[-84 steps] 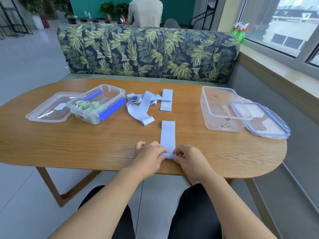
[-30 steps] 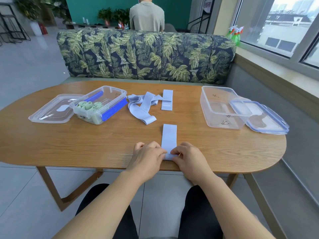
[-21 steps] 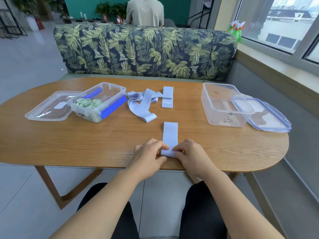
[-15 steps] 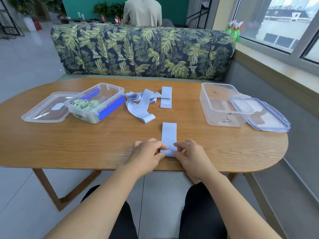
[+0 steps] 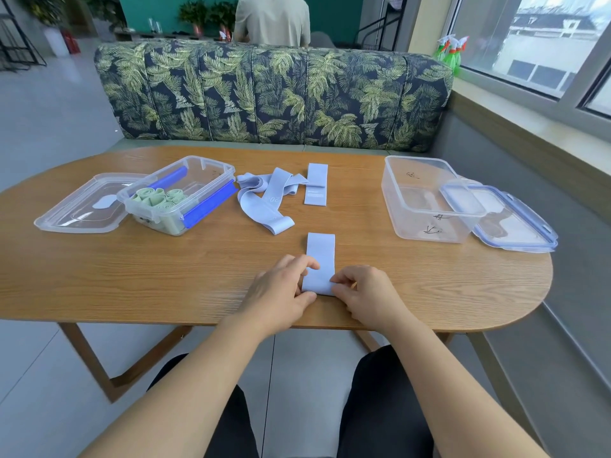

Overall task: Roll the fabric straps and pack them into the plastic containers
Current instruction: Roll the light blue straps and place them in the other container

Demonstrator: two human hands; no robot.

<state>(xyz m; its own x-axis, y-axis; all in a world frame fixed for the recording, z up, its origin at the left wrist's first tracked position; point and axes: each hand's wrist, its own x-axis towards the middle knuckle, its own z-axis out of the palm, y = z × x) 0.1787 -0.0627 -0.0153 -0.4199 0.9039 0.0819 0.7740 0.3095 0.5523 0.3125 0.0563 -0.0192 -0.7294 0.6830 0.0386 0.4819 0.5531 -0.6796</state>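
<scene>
A person sits at a wooden table [image 5: 132, 276]. A pale blue strap [image 5: 320, 259] lies flat near the table's near edge, running straight away from the person, probably so it can be rolled from the near end outward. The left hand [image 5: 281, 292] and right hand [image 5: 365, 292] each pinch a near corner of it with curled fingers and thumb, apparently starting the first turn. The strap looks smooth, wide, soft and still mostly unrolled.

Further back, loose straps [image 5: 267, 200] of the same blue lie in a heap at the centre. At far left, an open box [image 5: 205, 175] holds green rolls [image 5: 158, 198], with its lid [image 5: 79, 209] beside it. At far right, an empty box [image 5: 426, 206] stands open, likely awaiting the blue ones, with a second lid [image 5: 509, 223] leaning on it.
</scene>
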